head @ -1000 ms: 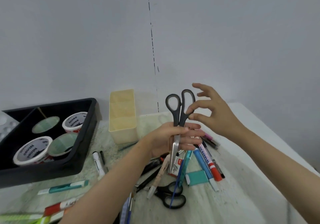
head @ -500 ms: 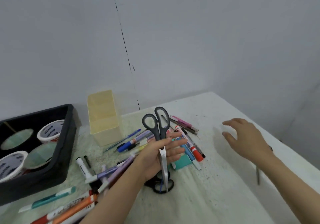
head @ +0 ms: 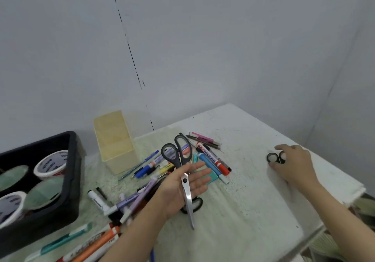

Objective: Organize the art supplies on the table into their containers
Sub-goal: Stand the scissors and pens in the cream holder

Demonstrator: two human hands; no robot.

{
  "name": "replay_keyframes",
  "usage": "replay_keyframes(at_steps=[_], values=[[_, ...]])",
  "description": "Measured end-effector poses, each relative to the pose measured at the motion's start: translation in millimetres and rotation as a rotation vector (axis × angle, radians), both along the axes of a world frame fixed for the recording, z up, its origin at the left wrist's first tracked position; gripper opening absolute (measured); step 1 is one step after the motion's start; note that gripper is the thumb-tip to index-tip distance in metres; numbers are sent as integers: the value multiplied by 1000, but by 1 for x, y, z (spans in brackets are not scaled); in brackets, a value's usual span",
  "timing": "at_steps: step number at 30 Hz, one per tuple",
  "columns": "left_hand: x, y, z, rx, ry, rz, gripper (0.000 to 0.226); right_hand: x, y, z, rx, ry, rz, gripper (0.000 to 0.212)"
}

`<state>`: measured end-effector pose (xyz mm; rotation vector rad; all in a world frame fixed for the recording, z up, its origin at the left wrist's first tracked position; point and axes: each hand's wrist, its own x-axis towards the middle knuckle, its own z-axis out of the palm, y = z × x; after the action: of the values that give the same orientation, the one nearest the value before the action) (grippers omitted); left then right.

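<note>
Fingers point(head: 199, 173) beside scissors point(head: 185, 184), above markers point(head: 210, 157)

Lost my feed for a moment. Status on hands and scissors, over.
Left hand flat, grey scissors across palm. Right hand on black scissors, grip unclear. Loose pens cluttered beneath left hand.

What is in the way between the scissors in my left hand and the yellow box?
Nothing upright. Only pens and markers lie flat on the table between the scissors in your left hand and the yellow box; lifting over them looks clear.
</note>
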<state>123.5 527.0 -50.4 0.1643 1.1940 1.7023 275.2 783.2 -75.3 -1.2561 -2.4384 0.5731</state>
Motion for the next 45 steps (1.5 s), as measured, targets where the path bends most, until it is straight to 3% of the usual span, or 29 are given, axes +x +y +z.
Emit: replay_keyframes(at_steps=[6, 10, 13, 16, 21, 24, 31, 35, 39, 41, 45], values=[[1, -9, -5, 23, -79, 42, 43, -7, -39, 27, -188, 318, 111, 14], [2, -14, -4, 36, -84, 42, 52, -19, -76, 64, -552, 537, 243, 14], [3, -16, -3, 36, -96, 16, 62, -35, -102, 87, -758, 594, 395, 15], [5, -20, -4, 52, -78, -32, 59, -57, -123, 98, -745, 547, 490, 14], [5, -28, -4, 144, -56, -121, 34, -89, -142, 98, -671, 578, 510, 13], [3, -33, -2, 181, 0, -164, 37, -101, -147, 92, -695, 616, 509, 11], [-4, -40, 0, 95, 39, -43, 29, -118, -154, 65, -545, 644, 551, 13], [-17, -51, 4, 130, -37, 58, 26, -108, -148, 46, -223, 483, 546, 16], [-31, -59, 5, 132, -48, 150, 25, -88, -147, 32, 36, 18, 674, 9], [-36, -61, 7, 128, -48, 186, 25, -78, -150, 27, 115, -107, 690, 7], [-43, -60, 11, 118, -18, 242, 25, -69, -157, 22, 191, -294, 674, 27]])
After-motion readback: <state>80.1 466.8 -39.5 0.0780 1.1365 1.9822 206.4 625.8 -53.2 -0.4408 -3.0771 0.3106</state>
